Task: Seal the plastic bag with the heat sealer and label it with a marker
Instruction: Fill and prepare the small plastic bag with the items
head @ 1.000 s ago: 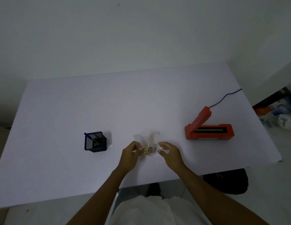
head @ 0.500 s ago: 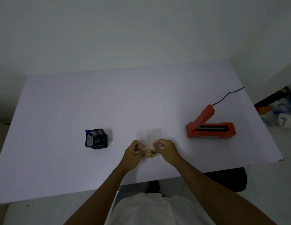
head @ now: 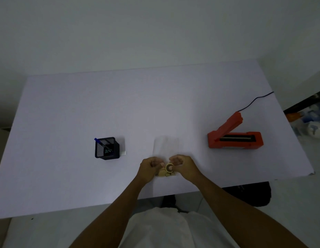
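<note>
My left hand and right hand had flattened the bag toward 12 o'clock, both gripping its filled end, ready for sealing.

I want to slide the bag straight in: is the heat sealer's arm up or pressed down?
Up. The heat sealer has its orange arm raised at an angle from the left hinge, leaving the dark sealing strip exposed.

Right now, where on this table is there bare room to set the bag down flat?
The widest bare patch is the table's far half, beyond the pen holder and heat sealer. The left end is bare too. It is crowded near the front edge, where both hands hold the plastic bag.
</note>
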Tool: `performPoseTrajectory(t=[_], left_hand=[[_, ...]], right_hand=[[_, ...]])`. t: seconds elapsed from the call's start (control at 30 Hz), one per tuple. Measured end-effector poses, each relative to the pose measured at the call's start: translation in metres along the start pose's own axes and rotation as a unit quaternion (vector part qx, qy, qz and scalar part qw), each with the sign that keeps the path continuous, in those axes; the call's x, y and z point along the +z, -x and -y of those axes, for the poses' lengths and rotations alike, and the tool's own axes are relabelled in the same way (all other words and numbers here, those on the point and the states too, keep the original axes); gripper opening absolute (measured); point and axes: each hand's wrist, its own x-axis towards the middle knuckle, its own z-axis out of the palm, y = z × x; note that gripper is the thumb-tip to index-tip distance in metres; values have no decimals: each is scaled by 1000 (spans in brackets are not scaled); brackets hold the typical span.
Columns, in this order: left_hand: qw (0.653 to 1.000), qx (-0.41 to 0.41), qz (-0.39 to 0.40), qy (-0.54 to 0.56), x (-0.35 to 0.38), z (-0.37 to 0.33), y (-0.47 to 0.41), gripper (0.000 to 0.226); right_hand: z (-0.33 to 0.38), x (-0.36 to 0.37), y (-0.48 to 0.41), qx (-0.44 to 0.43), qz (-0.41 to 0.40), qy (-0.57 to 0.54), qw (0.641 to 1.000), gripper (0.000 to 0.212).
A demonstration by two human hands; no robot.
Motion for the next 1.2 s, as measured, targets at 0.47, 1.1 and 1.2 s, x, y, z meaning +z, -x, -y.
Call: performPoseTrajectory(t=[0.47, 1.1, 1.2], left_hand=[[1000, 0, -13, 0, -10, 8, -8, 9], [991, -51, -59, -107, -15, 9, -17, 14], [988, -68, -67, -125, -12, 6, -20, 17]], right_hand=[[-7, -3, -7, -14, 0, 13, 1000, 12], [-6, -12, -27, 67, -27, 61, 995, 23], [-6, -18, -33, 94, -19, 95, 991, 28]])
